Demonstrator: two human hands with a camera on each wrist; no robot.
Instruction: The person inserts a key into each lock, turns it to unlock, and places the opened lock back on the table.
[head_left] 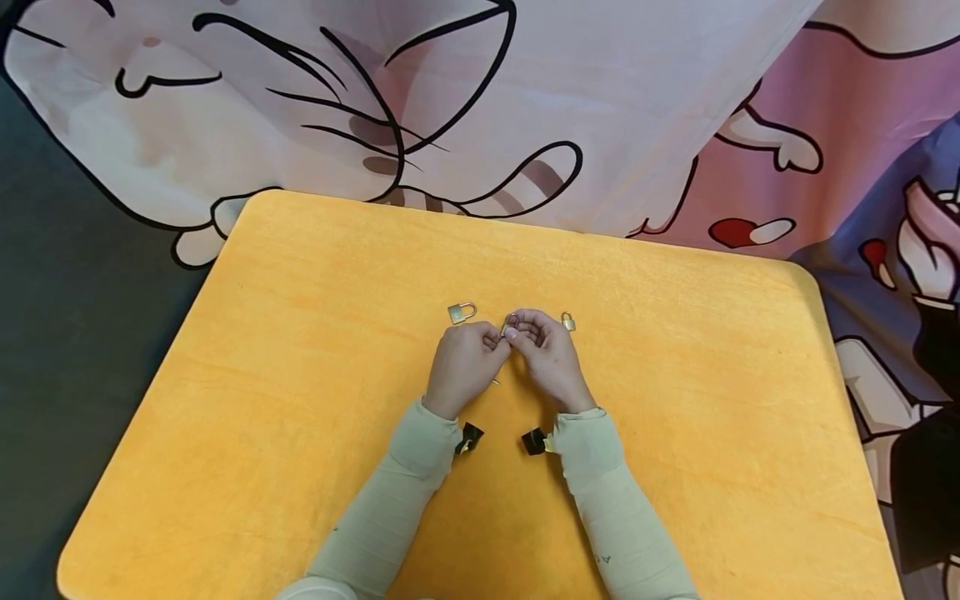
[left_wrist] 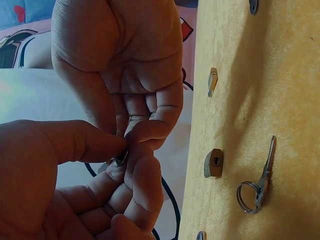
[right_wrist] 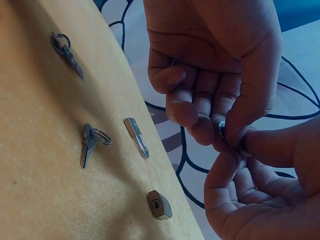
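A small padlock [head_left: 509, 322] is held between both hands above the table, its shackle partly visible. The right hand [head_left: 551, 354] pinches it, thumb across its front. From the other side, the left hand [head_left: 465, 360] pinches at its lower end with thumb and forefinger. A shiny bit of metal [left_wrist: 120, 159] shows under the left thumb; the fingers hide most of it, and I cannot tell which part it is. A larger brass padlock [head_left: 459, 313] lies beyond the left hand, and a smaller padlock [head_left: 568, 322] lies beyond the right.
A key on a ring [right_wrist: 90, 142] lies on the yellow table [head_left: 300, 375] below the hands. Further left is another ringed key [right_wrist: 66, 54]. Beyond the table's far edge hangs a printed cloth [head_left: 480, 100]. Black wrist cameras [head_left: 534, 442] sit under the sleeves.
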